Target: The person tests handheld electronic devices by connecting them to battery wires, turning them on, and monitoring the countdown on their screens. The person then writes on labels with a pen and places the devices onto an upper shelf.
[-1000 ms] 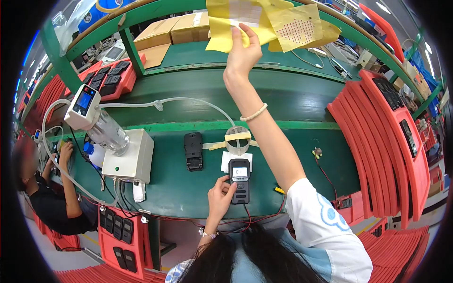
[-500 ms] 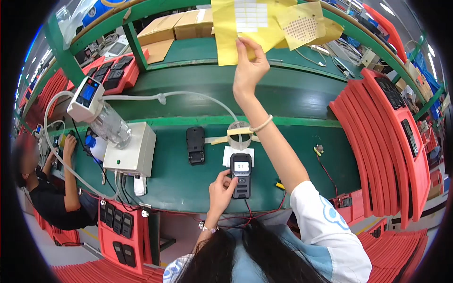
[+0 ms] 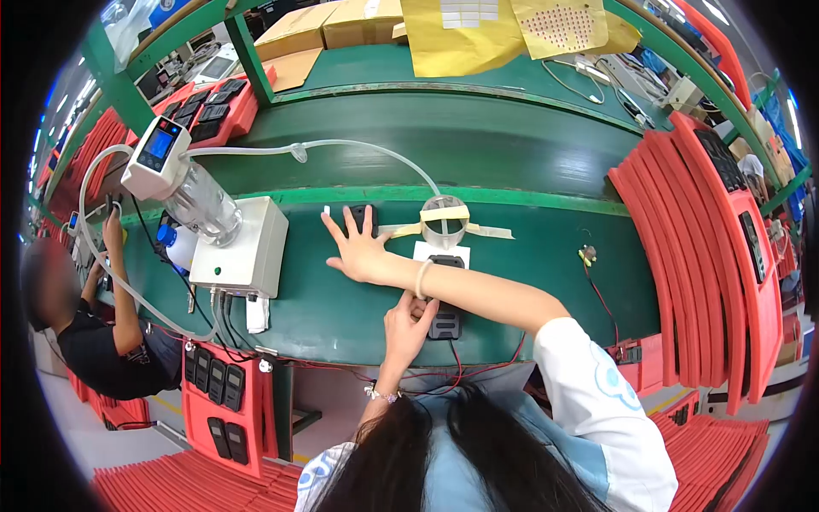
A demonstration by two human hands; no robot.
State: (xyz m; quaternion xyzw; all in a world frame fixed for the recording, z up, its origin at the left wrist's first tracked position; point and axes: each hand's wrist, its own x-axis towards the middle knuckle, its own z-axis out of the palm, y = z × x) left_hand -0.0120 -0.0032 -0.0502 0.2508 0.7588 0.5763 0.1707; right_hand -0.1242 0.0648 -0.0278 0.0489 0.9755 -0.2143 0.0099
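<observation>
My right hand (image 3: 360,254) reaches leftward across my left one, fingers spread. A small white piece like a label (image 3: 326,211) shows at the tip of its leftmost finger. Partly behind those fingers lies a black device casing (image 3: 368,218). Closed at the left side of a black handheld meter (image 3: 445,326) is my left hand (image 3: 407,331), thumb and fingers against its edge. My right forearm covers the meter's screen. Red wires run from the meter's lower end. Just beyond it are white paper (image 3: 461,253) and a clear round cup (image 3: 444,230) with yellow tape across it.
A pump-like unit (image 3: 159,152) on a clear bottle feeds a hose (image 3: 363,145) to the cup. A white box (image 3: 243,256) stands on the left. Yellow sheets (image 3: 465,43) hang overhead. Red trays (image 3: 682,256) are stacked right. Another person (image 3: 102,333) works at far left.
My right hand has come down from the yellow sheet to the black casing, its fingers spreading. My forearm now hides the meter's screen. My left hand has stayed by the meter.
</observation>
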